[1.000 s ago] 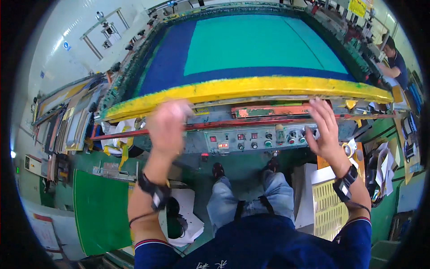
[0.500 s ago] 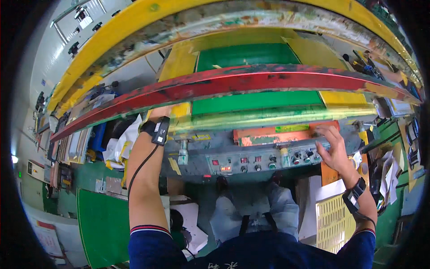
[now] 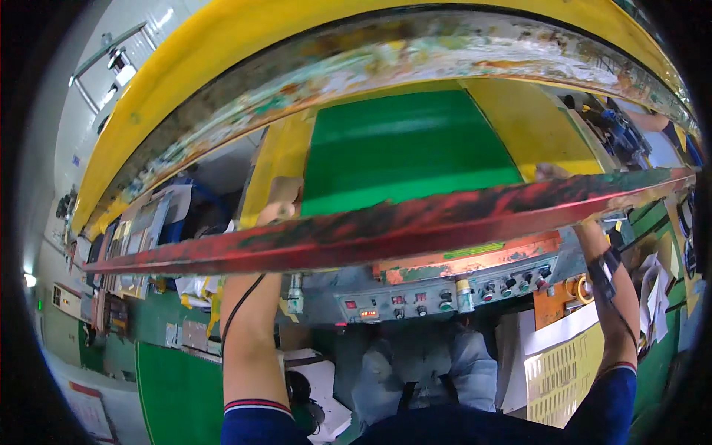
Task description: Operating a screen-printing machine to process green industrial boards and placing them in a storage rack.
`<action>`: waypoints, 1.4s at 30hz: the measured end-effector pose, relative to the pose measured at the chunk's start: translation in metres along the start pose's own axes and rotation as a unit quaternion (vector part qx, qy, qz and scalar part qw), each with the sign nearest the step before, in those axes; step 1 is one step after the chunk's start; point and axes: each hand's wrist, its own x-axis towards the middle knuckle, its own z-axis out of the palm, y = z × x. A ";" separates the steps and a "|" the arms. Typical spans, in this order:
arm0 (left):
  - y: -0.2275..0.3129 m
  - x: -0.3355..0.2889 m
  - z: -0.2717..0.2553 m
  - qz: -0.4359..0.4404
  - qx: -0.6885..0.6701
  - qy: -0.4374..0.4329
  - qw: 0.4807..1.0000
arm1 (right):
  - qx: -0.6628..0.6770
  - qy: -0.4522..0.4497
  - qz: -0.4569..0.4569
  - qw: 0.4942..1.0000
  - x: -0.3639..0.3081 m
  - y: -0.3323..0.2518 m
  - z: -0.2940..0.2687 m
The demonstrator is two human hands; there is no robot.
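Observation:
A red bar [image 3: 386,232] streaked with dark paint crosses the view above my forearms. Beyond it lies a flat green sheet [image 3: 406,148] with yellow strips along its sides. My left hand [image 3: 280,205] shows past the bar, at the sheet's near left corner by the left yellow strip [image 3: 273,159]. Its fingers are too unclear to read. My right hand [image 3: 551,173] is at the near end of the right yellow strip [image 3: 523,122], mostly hidden by the bar. Only a blurred part shows, so its grip cannot be made out.
A paint-smeared beam [image 3: 415,55] under a yellow frame [image 3: 297,37] arches over the far side. Below the red bar sits a control panel [image 3: 386,304] with knobs, under an orange tray [image 3: 475,256]. A yellow slotted panel [image 3: 564,371] stands at lower right, a green board [image 3: 178,393] at lower left.
My right hand has gone from above the control panel to the far side of the red bar. The bar appears lower, and more of the green sheet and my left hand shows beyond it.

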 end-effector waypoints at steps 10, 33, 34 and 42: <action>0.026 -0.078 0.012 0.084 -0.167 0.086 0.979 | 0.021 0.085 0.102 0.991 0.151 -0.069 0.077; -0.035 -0.344 -0.122 -0.058 -0.097 -0.172 0.979 | -0.090 0.116 -0.069 0.987 -0.182 -0.039 0.169; -0.100 -0.343 -0.142 0.006 -0.200 -0.135 0.971 | 0.016 0.106 -0.130 0.986 -0.203 -0.052 0.189; -0.077 -0.460 -0.190 -0.015 -0.090 0.137 0.986 | 0.049 0.027 -0.308 0.950 -0.266 -0.050 0.276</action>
